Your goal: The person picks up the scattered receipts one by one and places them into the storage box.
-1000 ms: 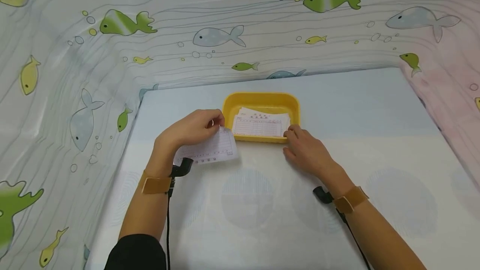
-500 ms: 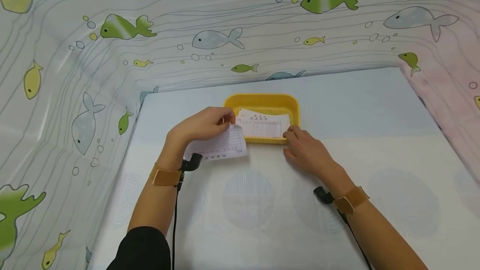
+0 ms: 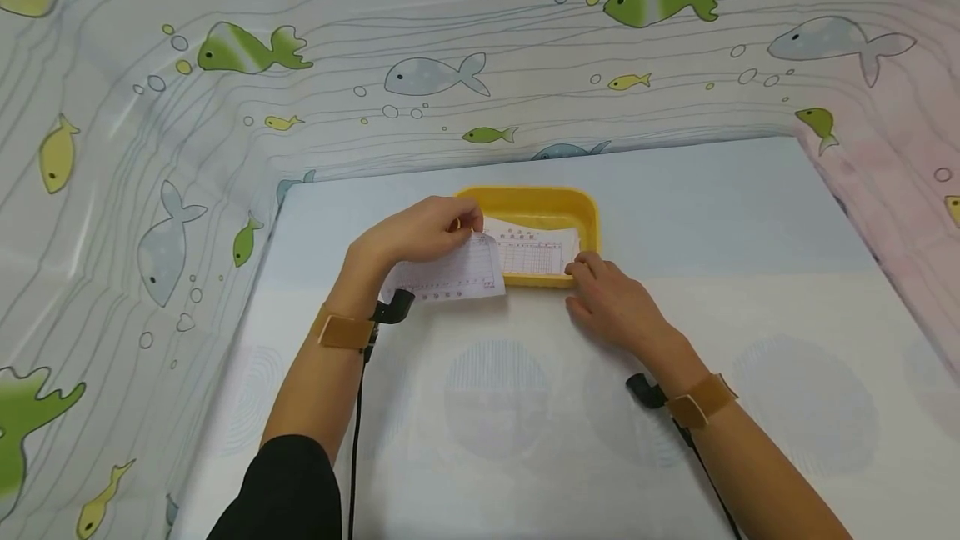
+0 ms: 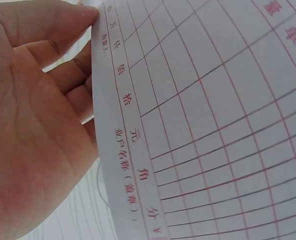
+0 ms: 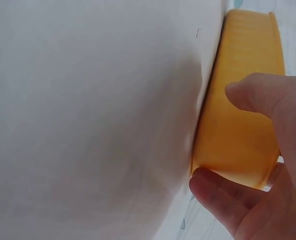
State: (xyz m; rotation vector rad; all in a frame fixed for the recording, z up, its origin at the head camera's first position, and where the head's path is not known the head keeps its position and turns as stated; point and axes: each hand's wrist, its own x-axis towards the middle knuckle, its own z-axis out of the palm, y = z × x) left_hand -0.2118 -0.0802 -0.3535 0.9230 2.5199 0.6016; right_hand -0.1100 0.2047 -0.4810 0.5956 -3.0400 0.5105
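My left hand pinches a printed receipt sheet along its upper edge. The sheet hangs over the front left part of a yellow plastic tray. In the left wrist view, red-ruled lines and characters cover the sheet, with the thumb and fingers at its edge. Inside the tray lies a pile of similar receipt sheets, partly hidden by the held one. At the tray's front right corner, my right hand grips it; the right wrist view has the thumb against the yellow wall and fingers round the end.
The tray stands on a pale table with faint circle prints. A fish-patterned sheet rises behind and to the left of it. A camera cable runs down from the left wrist, another from the right.
My left hand has moved right and slightly away from me, carrying the receipt sheet from beside the tray to over its front left part. The right hand stays at the corner.
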